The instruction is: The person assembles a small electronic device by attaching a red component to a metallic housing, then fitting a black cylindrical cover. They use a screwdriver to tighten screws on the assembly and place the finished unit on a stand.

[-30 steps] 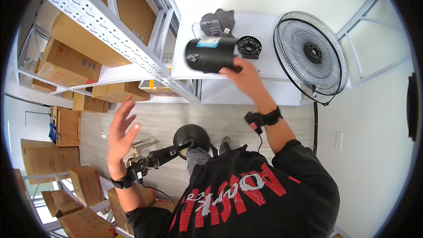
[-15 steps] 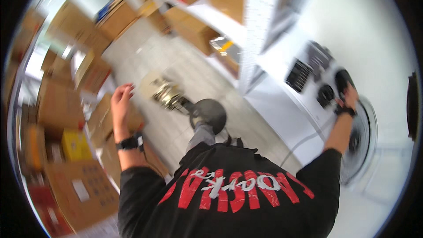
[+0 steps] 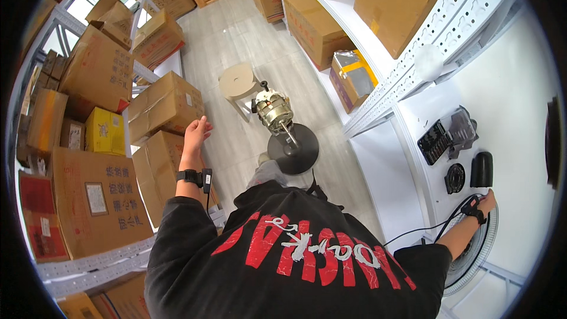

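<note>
My left hand hangs in the aisle beside the stacked cartons, fingers loosely apart and holding nothing. At the far right, my right hand is at the near end of a black rounded housing on the white shelf. Its fingers are mostly hidden, so I cannot tell whether it grips anything. Under that forearm shows a round wire fan guard. In front of me a fan motor with a bare metal shaft sits above a round black base. A black ring-shaped part lies beside the housing.
A beige round stool stands beyond the motor. Cartons fill the left racks. On the white shelf lie a black case of small bits and a grey clear-looking packet. A black cable runs near my right arm.
The view has turned and become sharper. My right hand has moved from over the black housing to its near end. My left hand stays empty.
</note>
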Demonstrator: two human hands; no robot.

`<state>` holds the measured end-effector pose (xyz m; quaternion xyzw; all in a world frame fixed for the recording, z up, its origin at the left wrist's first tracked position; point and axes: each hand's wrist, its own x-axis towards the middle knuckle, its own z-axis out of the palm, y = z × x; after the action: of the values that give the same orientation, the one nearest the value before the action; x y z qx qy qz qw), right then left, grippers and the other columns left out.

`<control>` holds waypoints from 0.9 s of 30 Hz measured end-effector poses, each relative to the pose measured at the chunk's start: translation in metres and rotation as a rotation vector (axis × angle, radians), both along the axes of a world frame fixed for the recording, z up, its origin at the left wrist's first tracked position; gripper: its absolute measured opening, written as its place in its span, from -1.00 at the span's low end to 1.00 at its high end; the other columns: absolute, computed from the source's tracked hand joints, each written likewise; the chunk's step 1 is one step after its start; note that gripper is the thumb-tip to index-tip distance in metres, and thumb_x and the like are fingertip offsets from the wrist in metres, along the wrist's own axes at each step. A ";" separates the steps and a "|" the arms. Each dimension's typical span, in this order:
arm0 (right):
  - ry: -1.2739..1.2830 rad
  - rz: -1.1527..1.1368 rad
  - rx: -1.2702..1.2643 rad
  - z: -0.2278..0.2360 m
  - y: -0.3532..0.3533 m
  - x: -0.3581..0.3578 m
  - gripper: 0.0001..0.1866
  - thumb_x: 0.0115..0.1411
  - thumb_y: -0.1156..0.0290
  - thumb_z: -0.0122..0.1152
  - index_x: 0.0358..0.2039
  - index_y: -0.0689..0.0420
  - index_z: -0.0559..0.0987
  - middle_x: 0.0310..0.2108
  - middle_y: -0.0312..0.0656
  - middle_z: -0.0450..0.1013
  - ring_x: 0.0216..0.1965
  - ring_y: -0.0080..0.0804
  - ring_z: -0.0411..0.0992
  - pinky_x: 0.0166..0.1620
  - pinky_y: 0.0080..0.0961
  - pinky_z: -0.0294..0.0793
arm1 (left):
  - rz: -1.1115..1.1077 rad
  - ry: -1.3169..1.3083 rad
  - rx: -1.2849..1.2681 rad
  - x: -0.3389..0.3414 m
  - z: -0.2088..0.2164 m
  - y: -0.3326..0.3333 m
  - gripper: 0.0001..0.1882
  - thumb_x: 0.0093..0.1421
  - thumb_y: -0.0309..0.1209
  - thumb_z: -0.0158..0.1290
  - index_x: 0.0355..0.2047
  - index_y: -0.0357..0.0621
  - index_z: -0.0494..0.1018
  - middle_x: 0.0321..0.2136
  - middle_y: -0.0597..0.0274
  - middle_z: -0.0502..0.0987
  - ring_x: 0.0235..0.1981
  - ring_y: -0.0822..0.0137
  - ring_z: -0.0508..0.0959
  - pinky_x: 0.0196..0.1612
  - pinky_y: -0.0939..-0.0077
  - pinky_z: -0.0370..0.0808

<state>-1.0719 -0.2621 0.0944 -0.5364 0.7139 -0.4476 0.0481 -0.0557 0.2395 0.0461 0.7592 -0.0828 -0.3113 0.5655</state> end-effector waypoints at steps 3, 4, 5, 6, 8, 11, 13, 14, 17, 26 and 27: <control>-0.289 -0.164 0.207 0.026 0.035 0.073 -0.61 0.21 0.10 0.12 -0.49 0.22 0.55 -0.75 -0.32 0.22 -0.73 -0.49 0.14 -0.66 -0.47 0.09 | -0.050 -0.013 0.051 0.023 0.019 -0.005 -0.68 0.38 -0.13 0.02 -0.38 -0.11 0.49 -0.34 0.33 0.57 -0.20 0.42 0.57 -0.13 0.47 0.48; -0.315 -0.162 0.210 0.049 0.060 0.121 -0.61 0.24 0.10 0.12 -0.33 0.23 0.62 -0.69 -0.30 0.33 -0.70 -0.56 0.15 -0.62 -0.52 0.12 | -0.077 -0.025 0.078 0.024 0.029 -0.010 -0.69 0.38 -0.15 0.01 -0.37 -0.11 0.50 -0.33 0.32 0.57 -0.19 0.42 0.57 -0.12 0.47 0.48; -0.249 -0.166 0.134 0.065 0.087 0.140 -0.61 0.26 0.10 0.12 -0.29 0.23 0.63 -0.64 -0.29 0.39 -0.69 -0.58 0.16 -0.60 -0.55 0.13 | -0.131 -0.019 0.091 0.033 0.027 -0.023 -0.70 0.39 -0.17 0.00 -0.36 -0.11 0.50 -0.32 0.32 0.57 -0.18 0.41 0.57 -0.11 0.47 0.48; -0.184 -0.168 0.062 0.073 0.106 0.154 -0.60 0.27 0.11 0.12 -0.24 0.23 0.64 -0.59 -0.29 0.44 -0.68 -0.60 0.17 -0.59 -0.57 0.14 | -0.173 -0.013 0.073 0.046 0.019 -0.031 -0.71 0.39 -0.18 -0.01 -0.34 -0.11 0.51 -0.30 0.32 0.58 -0.18 0.41 0.57 -0.10 0.47 0.48; -0.187 -0.131 0.016 0.074 0.142 0.179 -0.63 0.30 0.10 0.14 -0.32 0.18 0.65 -0.54 -0.35 0.47 -0.68 -0.66 0.14 -0.59 -0.60 0.08 | -0.264 0.004 0.042 0.078 0.002 -0.046 -0.73 0.40 -0.21 -0.02 -0.30 -0.11 0.52 -0.28 0.32 0.58 -0.16 0.41 0.57 -0.09 0.46 0.48; -0.232 -0.062 0.112 0.076 0.210 0.250 -0.58 0.32 0.02 0.16 -0.48 0.11 0.62 -0.62 -0.41 0.41 -0.68 -0.68 0.13 -0.59 -0.63 0.03 | -0.436 0.048 0.031 0.128 -0.032 -0.058 -0.75 0.39 -0.23 0.00 -0.28 -0.12 0.55 -0.31 0.35 0.60 -0.19 0.48 0.55 -0.08 0.47 0.48; -0.334 -0.093 0.214 0.053 0.259 0.300 -0.53 0.32 -0.03 0.15 -0.55 0.09 0.58 -0.65 -0.39 0.39 -0.68 -0.69 0.16 -0.60 -0.66 0.03 | -0.541 0.056 0.026 0.164 -0.055 -0.070 -0.72 0.38 -0.21 0.02 -0.31 -0.14 0.56 -0.36 0.36 0.59 -0.25 0.51 0.53 -0.12 0.50 0.47; -0.348 -0.123 0.284 0.041 0.288 0.328 -0.51 0.33 -0.06 0.13 -0.55 0.09 0.58 -0.66 -0.39 0.39 -0.68 -0.69 0.18 -0.60 -0.66 0.04 | -0.591 0.054 0.024 0.175 -0.067 -0.082 -0.70 0.37 -0.19 0.03 -0.34 -0.16 0.57 -0.39 0.36 0.59 -0.29 0.53 0.52 -0.15 0.53 0.47; -0.252 -0.124 0.507 -0.008 0.367 0.416 -0.42 0.37 -0.15 -0.04 -0.38 0.12 0.66 -0.66 -0.35 0.40 -0.67 -0.69 0.21 -0.59 -0.65 0.10 | -0.703 0.075 0.102 0.222 -0.093 -0.110 -0.60 0.35 -0.12 0.05 -0.42 -0.21 0.57 -0.45 0.35 0.57 -0.42 0.54 0.46 -0.27 0.58 0.43; -0.543 -0.106 0.862 -0.042 0.492 0.656 -0.64 0.38 0.14 0.06 -0.10 0.13 0.67 -0.64 -0.36 0.44 -0.72 -0.66 0.19 -0.62 -0.62 0.19 | -1.157 0.132 0.214 0.243 -0.083 -0.236 -0.62 0.35 -0.11 -0.01 -0.38 -0.16 0.55 -0.33 0.28 0.60 -0.25 0.44 0.54 -0.20 0.49 0.46; -0.525 -0.086 0.872 -0.047 0.495 0.673 -0.66 0.37 0.15 0.08 -0.13 0.12 0.67 -0.64 -0.36 0.44 -0.72 -0.66 0.19 -0.62 -0.62 0.19 | -1.230 0.057 0.215 0.243 -0.083 -0.252 -0.69 0.34 -0.18 -0.02 -0.30 -0.16 0.55 -0.32 0.29 0.60 -0.26 0.44 0.55 -0.20 0.51 0.47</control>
<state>-0.3988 0.2332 0.0470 -0.3061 0.8195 -0.2291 0.4269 0.1875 -0.0128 -0.0373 0.6165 -0.4578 -0.6069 0.2051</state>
